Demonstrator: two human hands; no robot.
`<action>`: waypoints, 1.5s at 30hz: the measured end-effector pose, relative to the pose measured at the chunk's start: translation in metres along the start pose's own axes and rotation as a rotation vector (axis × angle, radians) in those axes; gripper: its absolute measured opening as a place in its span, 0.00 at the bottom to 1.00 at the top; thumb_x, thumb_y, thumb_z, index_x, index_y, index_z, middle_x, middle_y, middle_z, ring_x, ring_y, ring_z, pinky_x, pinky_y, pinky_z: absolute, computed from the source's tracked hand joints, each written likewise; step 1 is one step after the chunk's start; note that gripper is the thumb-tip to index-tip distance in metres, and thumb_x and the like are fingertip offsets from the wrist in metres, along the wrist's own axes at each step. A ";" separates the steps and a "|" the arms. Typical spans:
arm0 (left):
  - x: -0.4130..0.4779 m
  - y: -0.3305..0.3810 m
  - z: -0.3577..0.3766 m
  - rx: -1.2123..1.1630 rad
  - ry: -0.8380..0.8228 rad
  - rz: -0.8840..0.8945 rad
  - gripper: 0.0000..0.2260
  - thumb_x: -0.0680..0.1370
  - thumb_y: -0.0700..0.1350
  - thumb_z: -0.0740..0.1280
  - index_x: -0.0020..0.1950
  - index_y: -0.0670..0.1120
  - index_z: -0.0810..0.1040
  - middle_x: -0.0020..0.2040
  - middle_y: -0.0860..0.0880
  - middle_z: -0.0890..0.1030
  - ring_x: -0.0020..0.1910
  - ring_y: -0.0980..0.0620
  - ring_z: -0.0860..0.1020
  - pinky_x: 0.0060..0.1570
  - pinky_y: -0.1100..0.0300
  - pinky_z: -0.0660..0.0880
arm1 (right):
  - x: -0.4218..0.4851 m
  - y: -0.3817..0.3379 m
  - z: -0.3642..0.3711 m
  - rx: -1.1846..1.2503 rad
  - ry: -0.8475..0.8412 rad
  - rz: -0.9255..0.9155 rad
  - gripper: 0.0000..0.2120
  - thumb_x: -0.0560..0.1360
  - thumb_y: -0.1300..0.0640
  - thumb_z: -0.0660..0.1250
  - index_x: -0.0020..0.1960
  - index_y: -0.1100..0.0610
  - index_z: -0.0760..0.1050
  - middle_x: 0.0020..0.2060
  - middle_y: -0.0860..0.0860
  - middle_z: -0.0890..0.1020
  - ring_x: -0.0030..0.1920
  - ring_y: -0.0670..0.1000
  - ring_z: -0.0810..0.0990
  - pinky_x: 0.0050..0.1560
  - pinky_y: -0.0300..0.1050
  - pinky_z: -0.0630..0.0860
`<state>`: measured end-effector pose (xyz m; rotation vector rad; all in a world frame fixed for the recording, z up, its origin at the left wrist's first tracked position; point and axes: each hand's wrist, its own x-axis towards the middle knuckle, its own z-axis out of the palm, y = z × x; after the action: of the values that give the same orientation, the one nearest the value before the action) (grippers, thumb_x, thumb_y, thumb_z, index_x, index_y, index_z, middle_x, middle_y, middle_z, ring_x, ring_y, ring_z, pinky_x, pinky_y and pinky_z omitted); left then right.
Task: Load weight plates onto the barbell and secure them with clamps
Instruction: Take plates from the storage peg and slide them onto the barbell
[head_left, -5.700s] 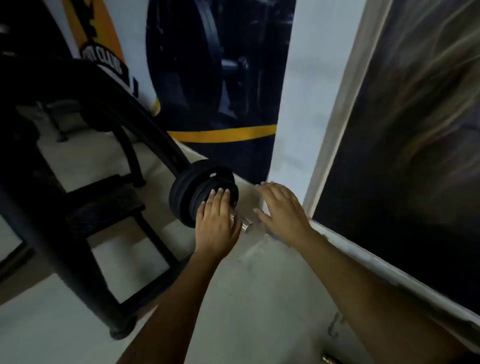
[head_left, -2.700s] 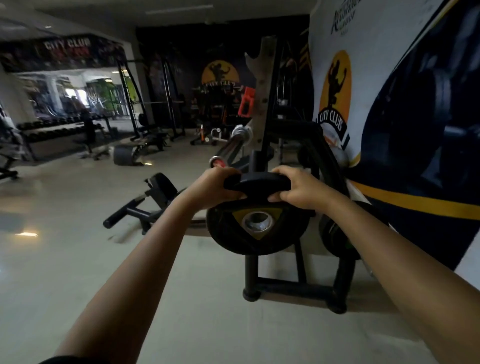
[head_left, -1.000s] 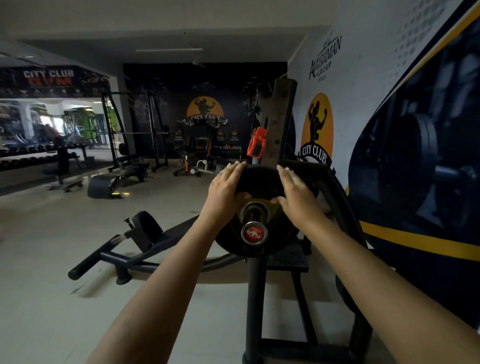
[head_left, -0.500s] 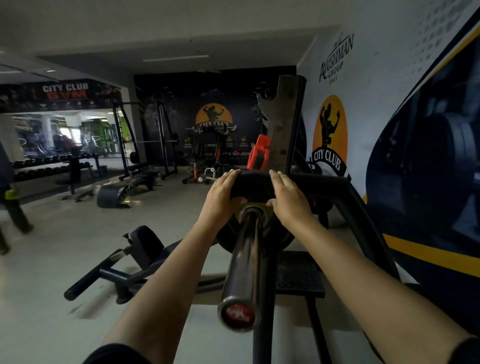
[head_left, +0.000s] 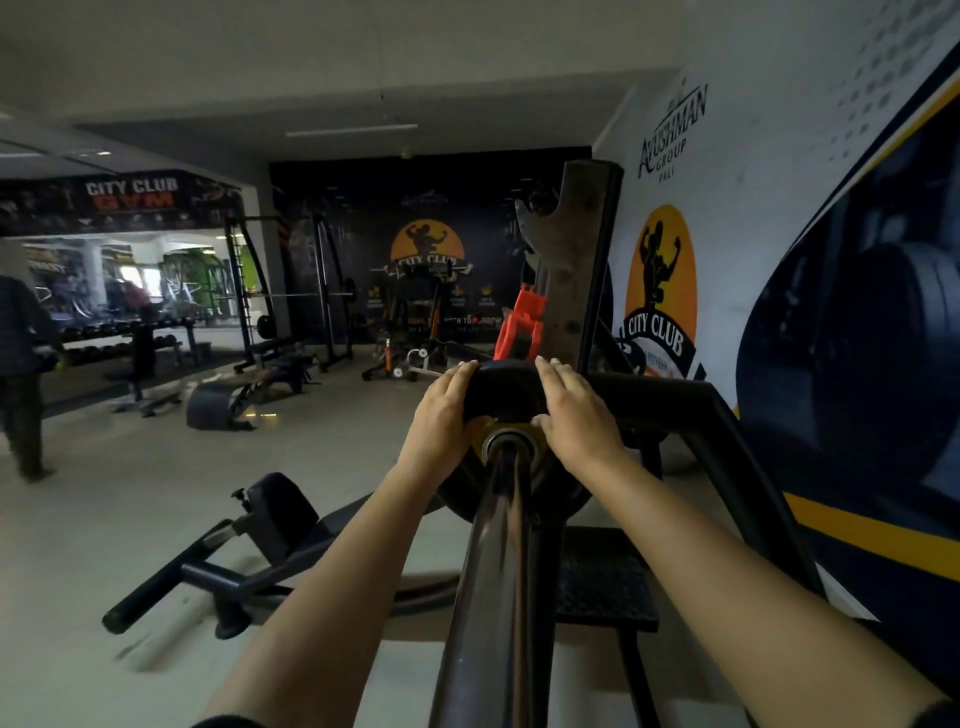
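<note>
Pale floor (head_left: 130, 509) | mural wall (head_left: 779, 171) | left grip (head_left: 441, 423), right grip (head_left: 574, 415) clasp weight plate (head_left: 501, 387) on barbell (head_left: 498, 571)

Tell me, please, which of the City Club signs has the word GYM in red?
The long banner at upper left; the back-wall logo and the right-wall logo are round, with a flexing figure on orange.
</note>
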<state>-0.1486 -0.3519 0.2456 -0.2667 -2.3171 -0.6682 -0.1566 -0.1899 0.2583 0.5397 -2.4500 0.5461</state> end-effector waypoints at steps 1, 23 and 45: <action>-0.003 0.003 -0.003 0.013 0.001 0.008 0.30 0.73 0.42 0.68 0.72 0.43 0.59 0.71 0.41 0.66 0.70 0.42 0.63 0.69 0.51 0.61 | -0.003 -0.003 -0.003 -0.002 0.000 -0.003 0.32 0.76 0.61 0.63 0.74 0.57 0.51 0.74 0.57 0.59 0.75 0.55 0.56 0.73 0.49 0.57; -0.306 0.127 -0.189 0.067 -0.060 0.144 0.28 0.74 0.52 0.67 0.71 0.46 0.63 0.70 0.44 0.68 0.69 0.45 0.66 0.67 0.49 0.64 | -0.330 -0.162 -0.153 -0.008 0.052 0.010 0.23 0.76 0.56 0.62 0.70 0.58 0.63 0.70 0.58 0.68 0.72 0.55 0.63 0.72 0.51 0.60; -0.412 0.287 -0.053 0.091 -0.390 0.203 0.28 0.76 0.51 0.64 0.73 0.48 0.57 0.74 0.46 0.61 0.74 0.48 0.57 0.72 0.51 0.54 | -0.498 -0.001 -0.209 -0.274 -0.114 0.152 0.24 0.75 0.55 0.62 0.70 0.56 0.64 0.69 0.55 0.69 0.71 0.56 0.64 0.70 0.53 0.59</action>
<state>0.2890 -0.1392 0.1105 -0.6285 -2.6319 -0.4360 0.3131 0.0371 0.1178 0.2806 -2.6329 0.2368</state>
